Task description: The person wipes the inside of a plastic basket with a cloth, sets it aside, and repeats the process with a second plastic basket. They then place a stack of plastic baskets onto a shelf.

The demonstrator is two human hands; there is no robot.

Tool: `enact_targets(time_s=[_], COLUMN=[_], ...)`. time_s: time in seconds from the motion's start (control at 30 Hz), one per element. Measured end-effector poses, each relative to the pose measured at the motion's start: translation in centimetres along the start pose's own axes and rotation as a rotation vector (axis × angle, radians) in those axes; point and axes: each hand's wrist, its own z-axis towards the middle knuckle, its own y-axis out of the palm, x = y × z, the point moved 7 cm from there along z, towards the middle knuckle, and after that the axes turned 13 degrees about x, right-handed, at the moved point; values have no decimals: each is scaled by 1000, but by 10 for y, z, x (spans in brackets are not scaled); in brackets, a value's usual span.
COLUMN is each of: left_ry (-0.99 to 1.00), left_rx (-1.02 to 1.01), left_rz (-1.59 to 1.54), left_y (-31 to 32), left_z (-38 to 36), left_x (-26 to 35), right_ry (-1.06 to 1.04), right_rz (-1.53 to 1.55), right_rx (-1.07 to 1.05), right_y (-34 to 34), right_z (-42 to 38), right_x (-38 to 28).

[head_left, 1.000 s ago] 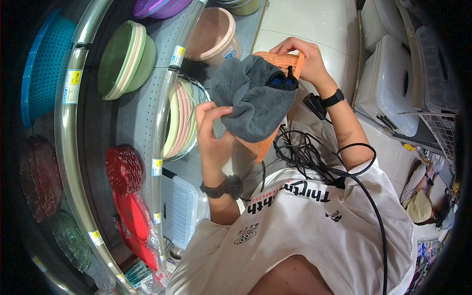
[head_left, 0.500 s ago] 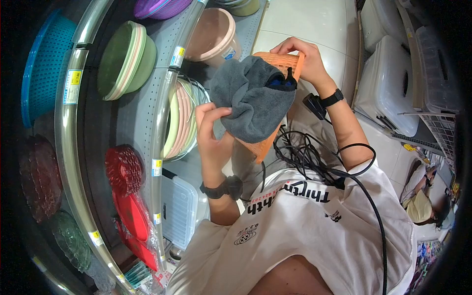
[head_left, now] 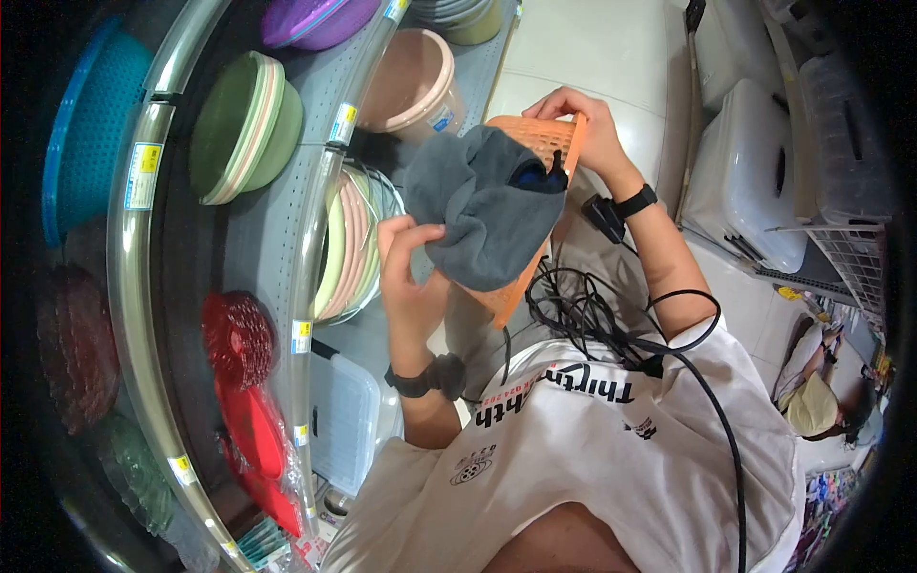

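Note:
An orange perforated plastic basket (head_left: 549, 139) is held up in front of my chest, tilted. My right hand (head_left: 585, 122) grips its far right rim, fingers wrapped over the edge. A dark grey cloth (head_left: 482, 205) lies bunched in and over the basket, with something black and blue partly showing in its folds at the upper right. My left hand (head_left: 413, 263) pinches the cloth's left side between thumb and fingers; some fingers are hidden. Both wrists wear black bands, and a small black device (head_left: 604, 220) hangs beside my right wrist.
Shelves on the left hold green basins (head_left: 234, 129), a blue basket (head_left: 95, 134), red items (head_left: 253, 411) and a pink bucket (head_left: 411, 86). Clear storage boxes (head_left: 740, 181) stand right. Black cables (head_left: 592, 315) loop before my shirt. Another person (head_left: 812, 392) is at the far right.
The basket and cloth sit slightly lower and more to the left in view, with both hands still on them. The shelves have shifted slightly downward as the view moved.

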Motion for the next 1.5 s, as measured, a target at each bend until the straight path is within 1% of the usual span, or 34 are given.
enact_targets(time_s=[0.03, 0.17, 0.2, 0.27, 0.3, 0.37, 0.4, 0.47, 0.5, 0.53, 0.57, 0.6, 0.67, 0.73, 0.8, 0.83, 0.87, 0.9, 0.97, 1.0, 1.03, 1.07, 1.13, 1.17, 1.23, 1.27, 1.33, 1.37, 1.43, 1.47, 1.5], left_ry=[3, 3, 31, 42, 73, 42, 72, 23, 53, 36, 17, 44, -80, -48, -56, -27, -13, -26, -49, -42, -48, -56, -53, -56, -58, -57, -49, -41, -37, -37, -40], left_rx=[6, 18, 38, -68, -45, 11, 31, 26, 44, 38, 33, 51, 3, 45, 61, 117, 131, 127, 127, 131, 130, 128, 133, 136, 118, 98, 98, 99, 104, 109, 105], left_rz=[18, 57, 46, 109, 100, 50, 41, 17, 5, 21, 37, 25, 52, 24, 49, 54, 44, 28, 18, 12, 1, -9, -12, -10, -17, -19, -8, 4, -6, -14, -13], left_y=[0, -3, -8, -6, -6, -5, -6, -5, -6, -7, -7, -10, -11, -15, -19, -22, -24, -25, -28, -31, -33, -34, -35, -34, -33, -31, -29, -29, -29, -30, -30], left_z=[0, -2, -3, -5, -2, 2, 4, 6, 7, 8, 8, 8, 5, 7, 10, 12, 12, 11, 9, 8, 6, 5, 2, 0, 2, 3, 5, 7, 8, 7, 6], left_x=[-1, -9, -10, -13, -8, -2, 3, 4, 8, 8, 8, 10, -1, 0, 2, 5, 4, 0, -5, -6, -10, -13, -21, -23, -19, -16, -10, -8, -4, -3, -4], right_ry=[69, 156, 184, 253, 290, 356, 384, 397, 380, 365, 404, 443, 440, 484, 533, 586, 639, 667, 651, 649, 638, 631, 316, 315, -26, -28, -346, -348, -453, -449, -397], right_rz=[57, 156, 181, 216, 224, 272, 312, 365, 336, 308, 254, 200, 37, -18, -23, -32, -41, 12, 64, 121, 75, 72, -86, -92, -165, -167, -314, -314, -366, -367, -348], right_rx=[3, 30, 40, 53, 57, 60, 59, 61, 65, 70, 81, 94, 114, 119, 157, 155, 154, 133, 107, 80, 1, 2, -34, -35, -81, -80, -257, -253, -424, -422, -441], right_y=[0, 0, 1, 2, 3, 4, 6, 8, 8, 9, 9, 7, 3, 5, 3, 3, 1, 2, -1, 1, 0, -4, -4, -6, -1, -1, 15, 18, 38, 45, 52], right_z=[0, -2, -3, -5, -5, -7, -8, -10, -10, -12, -15, -19, -29, -40, -56, -60, -64, -64, -66, -60, -55, -51, -27, -17, 9, 21, 31, 36, 31, 27, 22], right_x=[5, 18, 21, 29, 33, 42, 48, 53, 53, 54, 63, 77, 102, 100, 113, 107, 101, 94, 107, 98, 90, 80, 16, -4, -66, -86, -136, -147, -164, -164, -161])
